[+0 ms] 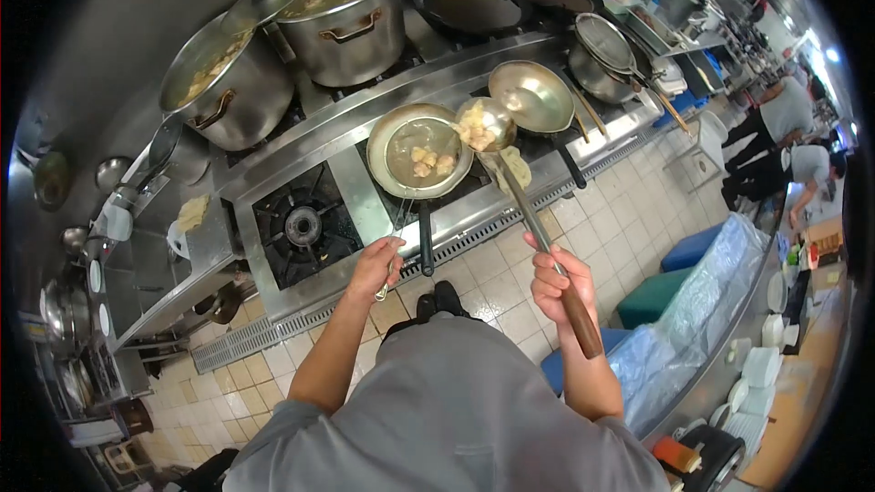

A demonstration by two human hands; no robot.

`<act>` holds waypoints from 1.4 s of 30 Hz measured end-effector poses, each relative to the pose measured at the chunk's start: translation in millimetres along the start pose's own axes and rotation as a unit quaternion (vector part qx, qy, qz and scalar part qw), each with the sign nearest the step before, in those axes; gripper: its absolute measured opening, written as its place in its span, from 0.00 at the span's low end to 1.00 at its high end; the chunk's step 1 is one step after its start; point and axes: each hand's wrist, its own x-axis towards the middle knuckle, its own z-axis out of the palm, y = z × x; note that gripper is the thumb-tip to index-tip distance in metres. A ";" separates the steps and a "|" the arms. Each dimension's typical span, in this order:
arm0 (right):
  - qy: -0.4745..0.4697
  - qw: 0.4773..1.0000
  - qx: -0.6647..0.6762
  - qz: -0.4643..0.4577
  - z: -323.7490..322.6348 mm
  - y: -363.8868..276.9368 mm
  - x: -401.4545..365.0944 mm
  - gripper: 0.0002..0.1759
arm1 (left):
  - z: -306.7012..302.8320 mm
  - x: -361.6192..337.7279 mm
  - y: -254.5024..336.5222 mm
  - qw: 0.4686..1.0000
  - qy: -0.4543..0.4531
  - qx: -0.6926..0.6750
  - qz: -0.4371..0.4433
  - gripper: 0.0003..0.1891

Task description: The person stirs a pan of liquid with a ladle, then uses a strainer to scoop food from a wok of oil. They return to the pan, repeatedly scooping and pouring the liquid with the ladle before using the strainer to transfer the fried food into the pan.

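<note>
Left hand [374,266], one utensil [399,223] — right hand [550,279], one ladle [527,208]

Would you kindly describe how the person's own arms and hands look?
The left hand and right hand are bare, without gloves, and no watch or wristband shows. The grey shirt has short sleeves, so both arms are uncovered from above the elbows down.
</note>
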 end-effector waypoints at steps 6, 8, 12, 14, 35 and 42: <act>0.022 0.988 0.043 -0.145 -11.9 2.0 -95.5 0.25 | -2.9 4.0 -1.1 0.998 0.023 0.050 0.010 0.13; 0.012 0.976 0.056 -0.210 -31.4 -11.3 -126.9 0.25 | -8.4 18.4 -16.2 0.997 0.028 0.064 0.031 0.10; -0.010 0.952 0.035 -0.305 -66.7 -40.2 -211.5 0.22 | 3.5 21.2 -23.5 0.999 0.033 -0.006 0.008 0.09; 0.022 0.923 0.032 -0.383 -77.8 -60.4 -257.9 0.20 | 17.9 11.3 -13.4 0.999 0.024 0.035 0.028 0.12; 0.579 0.512 -0.150 -0.616 -347.1 -315.9 -631.6 0.08 | 220.4 23.2 4.8 0.977 0.201 0.032 0.057 0.25; 0.491 0.545 -0.089 -0.674 -368.6 -312.5 -647.9 0.07 | 216.6 29.9 -1.1 0.975 0.207 0.030 0.079 0.20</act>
